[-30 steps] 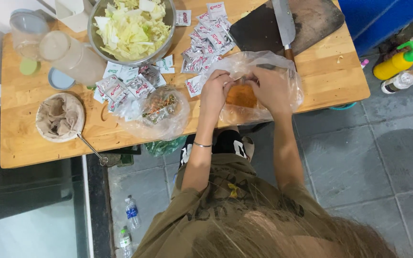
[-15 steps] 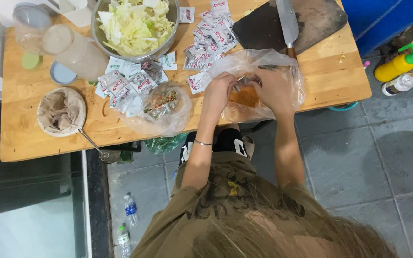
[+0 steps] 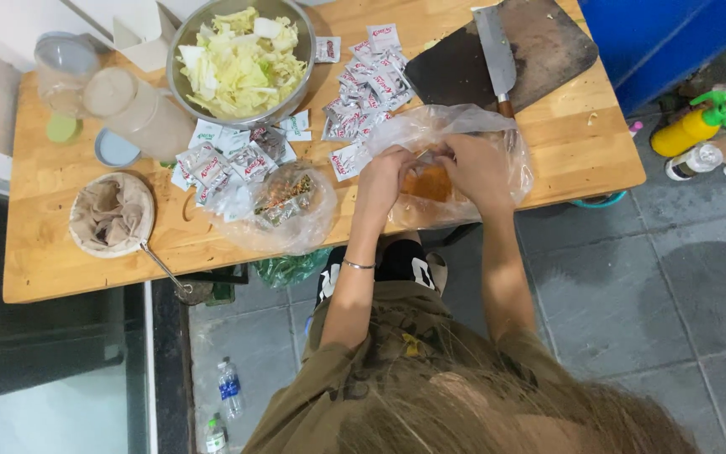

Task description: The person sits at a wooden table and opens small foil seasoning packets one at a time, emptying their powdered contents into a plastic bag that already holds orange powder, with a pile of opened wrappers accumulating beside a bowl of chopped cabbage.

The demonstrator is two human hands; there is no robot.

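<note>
— Head view: what are the hands doing?
— Left hand (image 3: 384,175) and right hand (image 3: 474,166) are both pinching shut on a clear plastic bag (image 3: 497,139) holding something orange (image 3: 428,182), lying at the near edge of the wooden desk (image 3: 60,252).
— And around them?
— Small sachets (image 3: 363,92) are lying scattered just beyond; a second bag of mixed filling (image 3: 283,202) is sitting to the left. Farther out, a cleaver (image 3: 496,50) is resting on a dark board (image 3: 548,42), beside a metal bowl of cabbage (image 3: 241,59).
</note>
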